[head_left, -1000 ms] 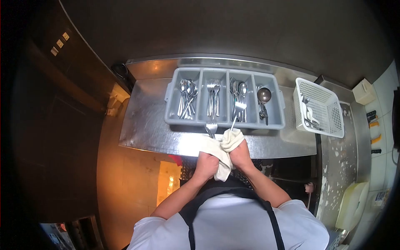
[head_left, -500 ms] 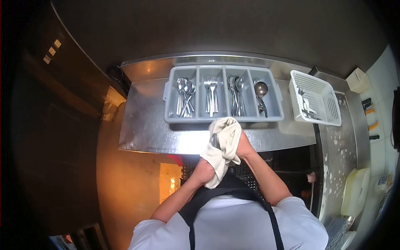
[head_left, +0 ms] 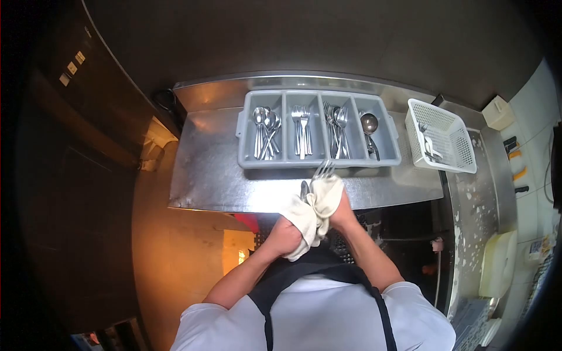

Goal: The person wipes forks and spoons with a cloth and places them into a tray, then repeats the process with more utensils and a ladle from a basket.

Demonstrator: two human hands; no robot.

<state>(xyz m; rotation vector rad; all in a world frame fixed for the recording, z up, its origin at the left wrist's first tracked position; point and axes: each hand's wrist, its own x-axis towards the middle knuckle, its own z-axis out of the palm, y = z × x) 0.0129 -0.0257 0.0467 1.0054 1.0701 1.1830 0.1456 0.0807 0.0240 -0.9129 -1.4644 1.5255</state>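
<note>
My left hand (head_left: 285, 237) is closed around one side of a cream cloth (head_left: 301, 216), low in front of my apron. My right hand (head_left: 342, 212) grips the cloth's other side. A fork (head_left: 324, 169) sticks up out of the cloth near my right hand, its tines pointing at the tray. The dark bowl of what looks like a spoon (head_left: 304, 191) shows beside it, nearer my left hand. Cloth hides the handles of both. Just beyond lies a grey cutlery tray (head_left: 319, 164) with spoons (head_left: 267, 131), forks (head_left: 301, 131), mixed cutlery (head_left: 336, 128) and a ladle (head_left: 369, 124) in its compartments.
The tray stands on a steel counter (head_left: 205, 169). To its right is a white perforated basket (head_left: 453, 137) with a few pieces of cutlery, beside a wet steel surface (head_left: 477, 205). Knives (head_left: 518, 172) hang on the right wall. A dark wall rises behind the counter.
The fork's tines have come out above the cloth, which covered them before. The cloth has been folded lower and bunched between my hands. My view has shifted slightly.
</note>
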